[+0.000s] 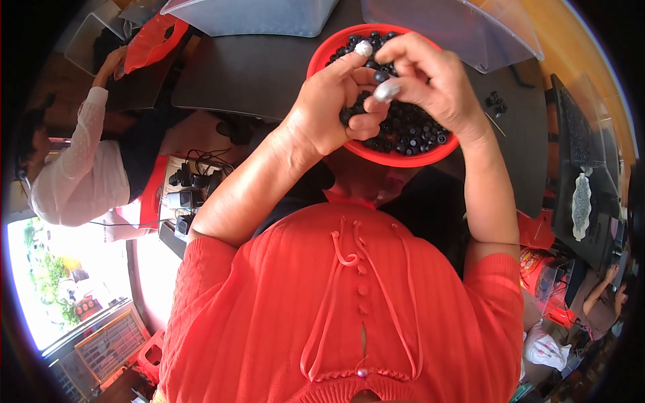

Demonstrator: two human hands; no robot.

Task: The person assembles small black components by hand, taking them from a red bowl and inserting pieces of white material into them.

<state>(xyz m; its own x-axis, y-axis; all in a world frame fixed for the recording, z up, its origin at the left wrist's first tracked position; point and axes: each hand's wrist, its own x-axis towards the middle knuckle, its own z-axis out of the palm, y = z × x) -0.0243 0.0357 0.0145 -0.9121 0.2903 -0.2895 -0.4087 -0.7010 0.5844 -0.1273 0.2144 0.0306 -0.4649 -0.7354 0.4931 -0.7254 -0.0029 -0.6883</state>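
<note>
A red basin (402,161) in front of me holds many small black round pieces (410,138), shiny and knob-like. My left hand (332,101) is over its left side, palm up, with fingers curled round several of these pieces; a white wrap (363,48) covers its thumb tip. My right hand (433,84) reaches in from the right, fingers bent, with silvery tape (387,91) on its thumb. Between the fingertips of both hands sits one black round piece (381,76), pinched at the right thumb. The curled fingers partly hide the pieces in my left palm.
Clear plastic bins (252,17) stand along the far side of the dark table (228,74). A few black pieces (496,102) and a thin stick (496,126) lie right of the basin. Another person (80,161) works at left beside a red basin (154,41).
</note>
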